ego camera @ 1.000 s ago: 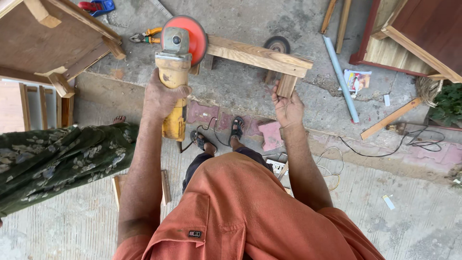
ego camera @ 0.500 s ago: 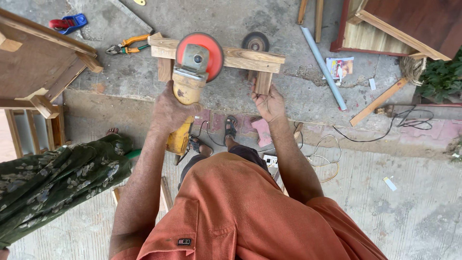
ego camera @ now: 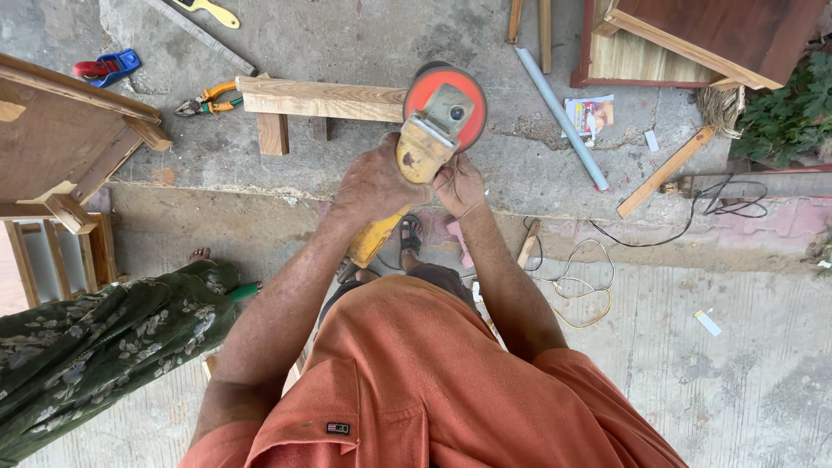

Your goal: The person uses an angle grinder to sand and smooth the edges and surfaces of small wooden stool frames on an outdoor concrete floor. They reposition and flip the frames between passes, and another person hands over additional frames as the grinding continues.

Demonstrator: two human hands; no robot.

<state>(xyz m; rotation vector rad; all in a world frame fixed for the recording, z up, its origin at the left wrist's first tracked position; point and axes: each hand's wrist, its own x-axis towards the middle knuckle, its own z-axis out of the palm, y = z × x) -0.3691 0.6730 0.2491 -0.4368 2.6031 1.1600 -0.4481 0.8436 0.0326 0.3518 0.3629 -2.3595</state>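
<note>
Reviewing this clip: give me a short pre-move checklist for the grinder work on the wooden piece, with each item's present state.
1. Both hands on the tool: ok. The left hand grips the yellow angle grinder body; the right hand touches it near the head.
2. Disc placed at the wooden bench piece: ok, it sits at the piece's right end.
3. Disc spinning or stopped: cannot tell.
4. Gloves: not ok, both hands are bare.
5. Feet covered: not ok, a sandalled foot shows just under the tool.
6. Bystander clearance: not ok, a person in a green floral garment stands close at the left.

Yellow grinder (ego camera: pixel 407 186), orange-red disc (ego camera: pixel 445 95)
</note>
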